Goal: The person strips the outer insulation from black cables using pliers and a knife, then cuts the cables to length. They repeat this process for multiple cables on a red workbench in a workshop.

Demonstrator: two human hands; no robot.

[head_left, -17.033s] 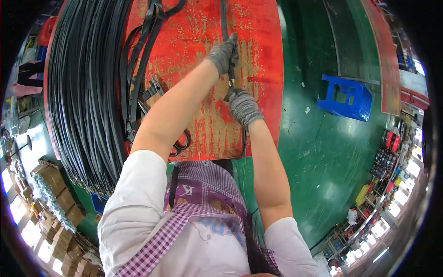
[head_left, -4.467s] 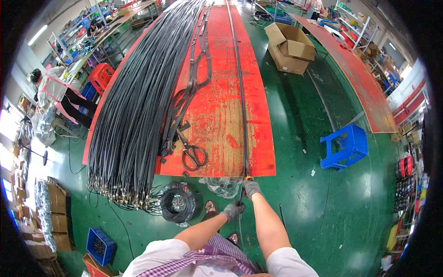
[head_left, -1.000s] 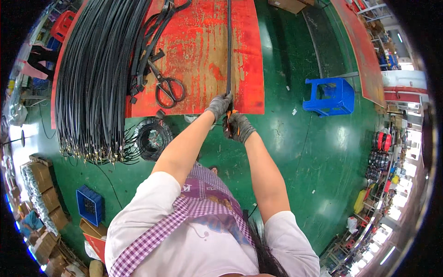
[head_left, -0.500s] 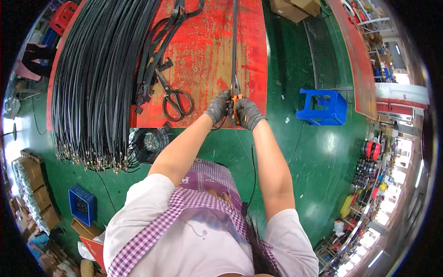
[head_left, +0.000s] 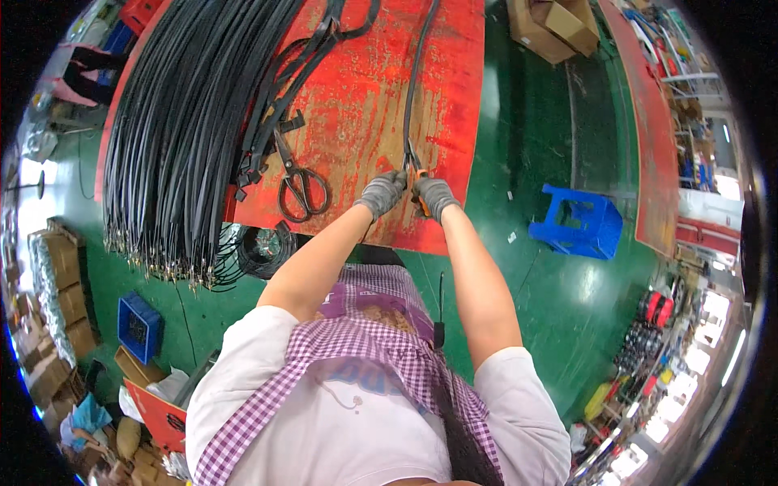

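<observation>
Head view, going L to R: a big bundle of black cables (head_left: 182, 130) is filling the upper left of the frame, lying along the red worktable (head_left: 365, 97). Black scissors (head_left: 298, 182) are lying just right of it, left of centre, w/ loose black straps (head_left: 284, 89) above. At centre the left hand (head_left: 381, 193), grey-gloved, is curling its fingers shut near the end of a single black cable (head_left: 415, 81); can't tell if it's actually gripping it. Just right, the right hand (head_left: 433, 197) is closing round an orange-handled tool (head_left: 420, 185) at the cable end. Blue stool (head_left: 577, 220) is standing on the green floor, centre right; cardboard boxes (head_left: 547, 23) upper right.
</observation>
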